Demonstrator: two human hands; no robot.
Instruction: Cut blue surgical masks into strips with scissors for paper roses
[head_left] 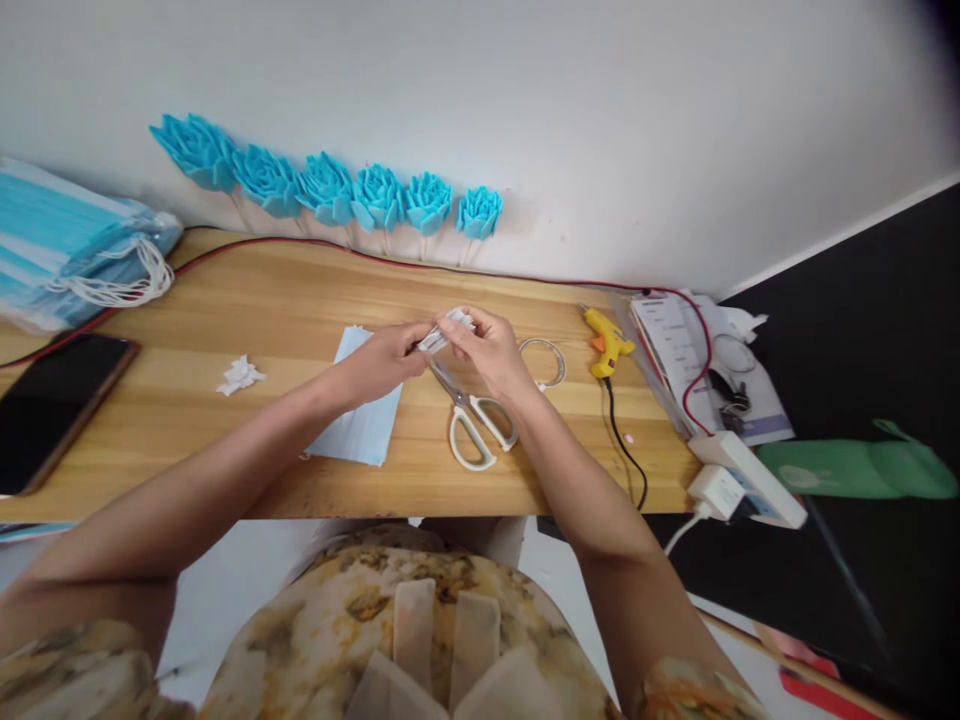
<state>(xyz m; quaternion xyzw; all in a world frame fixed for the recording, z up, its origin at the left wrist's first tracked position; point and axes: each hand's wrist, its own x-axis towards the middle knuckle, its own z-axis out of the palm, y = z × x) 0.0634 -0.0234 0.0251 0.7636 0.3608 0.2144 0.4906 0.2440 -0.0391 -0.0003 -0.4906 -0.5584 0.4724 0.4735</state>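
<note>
Now, white folded strip point(436, 338) pinched between hands: left hand point(386, 365) fingers clamped at its eight-o'clock end, right hand point(486, 350) fingers clamped toward two o'clock. Scissors point(460, 399) on bench point(300, 290), five o'clock from strip; blue sheet point(356, 432), eight.

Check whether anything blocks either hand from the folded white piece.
Nothing visible does: the left hand and right hand both hold the folded white piece directly. White-handled scissors lie close by, nearer the body, tips hidden.
</note>
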